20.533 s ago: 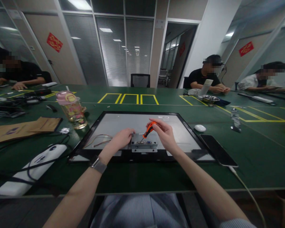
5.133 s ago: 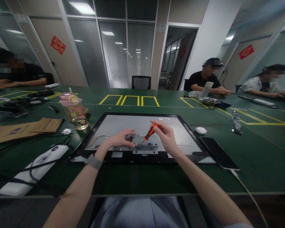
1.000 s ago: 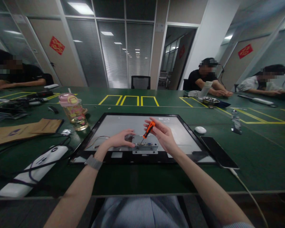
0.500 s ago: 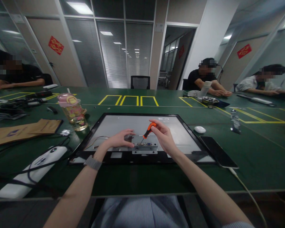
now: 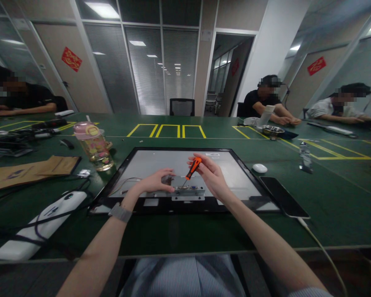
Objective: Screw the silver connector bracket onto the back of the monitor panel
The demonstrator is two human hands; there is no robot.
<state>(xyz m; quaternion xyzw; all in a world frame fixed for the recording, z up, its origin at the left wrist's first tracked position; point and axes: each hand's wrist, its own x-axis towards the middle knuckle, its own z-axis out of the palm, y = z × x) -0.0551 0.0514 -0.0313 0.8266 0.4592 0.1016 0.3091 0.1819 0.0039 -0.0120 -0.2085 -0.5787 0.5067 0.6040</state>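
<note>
A flat display panel (image 5: 145, 165) with a black frame lies on the green table before me, its grey back facing up. Near its front edge sits a metal bracket (image 5: 188, 198) with connectors along it. My right hand (image 5: 213, 177) grips an orange and black screwdriver (image 5: 193, 167) by its handle. The screwdriver is tilted, with its thin shaft pointing down at the connectors; the exact spot under the tip is too small to make out. My left hand (image 5: 154, 180) rests on the panel with thumb and fingers apart, fingertips at the bracket's left side.
Left of the panel are a pink-lidded bottle (image 5: 95, 148), a brown paper bag (image 5: 27, 173) and a white power strip (image 5: 43, 227) with black cables. To the right lie a phone (image 5: 284, 197) on a cable and a white case (image 5: 260, 168). Several people sit across the table.
The screwdriver handle has turned slightly in my right hand, and that hand's fingers have shifted a little to the left. My left hand stays in place.
</note>
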